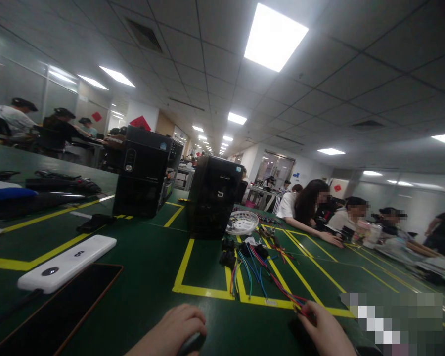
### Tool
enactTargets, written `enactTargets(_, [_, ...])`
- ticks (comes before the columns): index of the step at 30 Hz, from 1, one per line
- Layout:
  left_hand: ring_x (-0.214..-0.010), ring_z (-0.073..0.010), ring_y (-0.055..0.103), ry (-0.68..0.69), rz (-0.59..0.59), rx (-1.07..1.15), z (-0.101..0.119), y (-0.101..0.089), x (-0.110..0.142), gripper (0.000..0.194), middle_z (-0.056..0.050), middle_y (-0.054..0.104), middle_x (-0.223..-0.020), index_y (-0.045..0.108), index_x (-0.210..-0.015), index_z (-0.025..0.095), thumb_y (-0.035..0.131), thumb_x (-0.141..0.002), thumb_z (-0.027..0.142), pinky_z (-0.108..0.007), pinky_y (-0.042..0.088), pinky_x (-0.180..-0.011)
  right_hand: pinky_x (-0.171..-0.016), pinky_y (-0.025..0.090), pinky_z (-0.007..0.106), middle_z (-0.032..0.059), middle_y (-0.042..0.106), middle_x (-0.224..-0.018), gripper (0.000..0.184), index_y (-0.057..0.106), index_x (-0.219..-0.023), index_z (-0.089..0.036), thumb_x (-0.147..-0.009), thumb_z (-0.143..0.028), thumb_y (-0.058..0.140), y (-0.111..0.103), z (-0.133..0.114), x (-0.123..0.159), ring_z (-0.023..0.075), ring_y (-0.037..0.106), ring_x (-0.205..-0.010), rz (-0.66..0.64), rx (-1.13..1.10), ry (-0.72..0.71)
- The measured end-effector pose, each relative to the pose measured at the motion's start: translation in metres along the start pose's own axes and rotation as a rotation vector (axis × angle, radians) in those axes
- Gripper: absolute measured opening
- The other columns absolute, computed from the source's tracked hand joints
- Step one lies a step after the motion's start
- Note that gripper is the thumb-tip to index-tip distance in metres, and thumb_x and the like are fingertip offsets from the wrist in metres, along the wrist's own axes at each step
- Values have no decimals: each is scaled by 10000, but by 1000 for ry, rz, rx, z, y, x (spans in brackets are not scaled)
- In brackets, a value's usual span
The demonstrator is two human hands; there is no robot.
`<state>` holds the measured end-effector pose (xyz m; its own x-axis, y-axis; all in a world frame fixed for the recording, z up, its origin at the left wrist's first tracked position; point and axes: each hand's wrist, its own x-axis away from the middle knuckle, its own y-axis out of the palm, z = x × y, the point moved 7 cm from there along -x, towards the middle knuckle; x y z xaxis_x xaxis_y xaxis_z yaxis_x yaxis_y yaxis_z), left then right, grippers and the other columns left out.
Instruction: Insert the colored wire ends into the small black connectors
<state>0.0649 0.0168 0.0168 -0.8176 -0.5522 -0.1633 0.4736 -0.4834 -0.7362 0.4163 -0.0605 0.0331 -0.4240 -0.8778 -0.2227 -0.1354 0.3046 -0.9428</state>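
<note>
My left hand (176, 326) rests low on the green table (152, 277), its fingers curled over a small dark object (193, 342) that I cannot make out. To the right, my right hand (324, 331) pinches the near ends of a bundle of red and blue wires (261, 274). These wires run away from me to black connectors (228, 254) beside a yellow tape line. A black computer tower (213, 198) stands just beyond the wires.
A second black tower (143, 170) stands further left. A white power bank (66, 263) and a dark tablet (55, 311) lie at my left. A white round basket (242, 222) sits behind the wires. Several seated people work at the right and far left.
</note>
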Motion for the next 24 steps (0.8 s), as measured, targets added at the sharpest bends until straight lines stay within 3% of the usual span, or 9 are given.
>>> enactTargets(9, [-1157,-228,489,8,0,2,0,1,3,342,10,568,-1247,623,-1105,306,641,-808,138,-347,358,-1011,-694,452,267,68,699,-818,155,605,-753,-191,-830,-195,470,-2,-5,0,201,656,-778,-38,87,-16])
enactTargets(19, [-1167,-227,484,-12,-18,5,3,-1,2,332,11,558,-1255,618,-1109,303,643,-819,144,-345,351,-1012,-692,448,321,108,711,-821,207,687,-710,-188,-783,-74,531,-14,-42,10,252,667,-778,-17,245,6])
enactTargets(24, [-1163,-240,485,-12,-25,-9,1,1,1,352,16,565,-1248,619,-1102,311,650,-797,138,-364,350,-1011,-745,470,275,93,727,-874,224,715,-779,-179,-824,-74,522,-19,-43,13,214,678,-838,-52,224,27])
